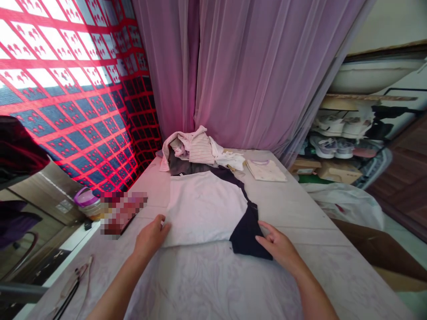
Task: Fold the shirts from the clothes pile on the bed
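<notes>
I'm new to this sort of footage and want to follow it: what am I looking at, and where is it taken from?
There is no machine here, just a person's two bare hands. The one picture comes from a camera worn on the head, looking forward and down, so the arms reach in from the bottom. On a surface with a pale patterned cover lies a white-and-dark garment. The left hand is at the edge of its white part; the right hand is at its dark corner. Whether either one pinches the cloth is hard to tell. Beyond lie a heap of clothes and, to its right, a folded cream garment. The item at the left is pixelated, so I can't name it.
</notes>
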The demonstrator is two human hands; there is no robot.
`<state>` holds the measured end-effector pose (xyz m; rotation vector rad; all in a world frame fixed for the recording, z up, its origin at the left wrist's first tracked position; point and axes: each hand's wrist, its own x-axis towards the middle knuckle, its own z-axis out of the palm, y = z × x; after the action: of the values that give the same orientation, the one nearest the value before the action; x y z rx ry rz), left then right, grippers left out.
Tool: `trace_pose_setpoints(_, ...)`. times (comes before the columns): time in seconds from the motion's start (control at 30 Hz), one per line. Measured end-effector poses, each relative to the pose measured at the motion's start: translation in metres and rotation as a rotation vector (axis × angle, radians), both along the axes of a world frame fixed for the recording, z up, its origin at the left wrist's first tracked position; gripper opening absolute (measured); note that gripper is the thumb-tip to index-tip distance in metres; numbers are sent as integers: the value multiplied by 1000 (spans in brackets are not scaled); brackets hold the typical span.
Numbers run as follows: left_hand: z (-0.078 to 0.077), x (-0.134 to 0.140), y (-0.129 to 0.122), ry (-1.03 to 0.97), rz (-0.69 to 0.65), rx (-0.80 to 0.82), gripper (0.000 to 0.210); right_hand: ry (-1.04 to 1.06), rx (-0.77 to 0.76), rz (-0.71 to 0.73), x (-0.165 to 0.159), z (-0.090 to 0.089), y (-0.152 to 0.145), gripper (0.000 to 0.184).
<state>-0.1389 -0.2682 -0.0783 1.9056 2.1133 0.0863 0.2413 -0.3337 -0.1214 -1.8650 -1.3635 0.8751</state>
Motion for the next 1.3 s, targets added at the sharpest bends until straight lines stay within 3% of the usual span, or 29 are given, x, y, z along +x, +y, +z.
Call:
trace_pose_setpoints(0.1, -5, -4, -2, -6, 0, -28, 39, -143, -91, 62, 5, -4, 0, 62)
trace_pose_setpoints(0.2, -4, -10, 3, -45, -23, -12, 40, -274, -50, 10, 15, 2, 8, 55)
trace_pose_setpoints(0.37, 2, -21, 42, -25, -49, 94, 41, -498, -43, -122, 27, 25, 48, 40)
trace_pose_setpoints(0.47, -3, -15, 69, 7, -163, 202, 41, -584, -143, -132, 20, 30, 79, 42)
trace_pose_setpoints(0.57, -17, 2, 83, 33, -355, 284, 44, -644, -232, -85, 10, 28, 97, 36)
trace_pose_setpoints(0.67, -39, 20, 86, 43, -455, 313, 50, -686, -289, -86, 14, 23, 98, 25)
trace_pose_setpoints(0.77, -60, 26, 83, 61, -439, 310, 57, -646, -319, -44, 31, 21, 93, 23)
trace_pose_setpoints(0.87, -73, 25, 80, 89, -433, 346, 60, -598, -252, -3, 43, 22, 99, 26)
trace_pose_setpoints(1.07, -78, 26, 76, 144, -392, 422, 60, -715, 3, -69, 26, 29, 170, 34)
trace_pose_setpoints(1.2, -77, 27, 75, 165, -384, 417, 60, -739, -6, 36, 14, 24, 211, 35)
trace_pose_setpoints(1.3, -76, 27, 74, 156, -384, 409, 61, -777, -71, -10, 19, 18, 220, 30)
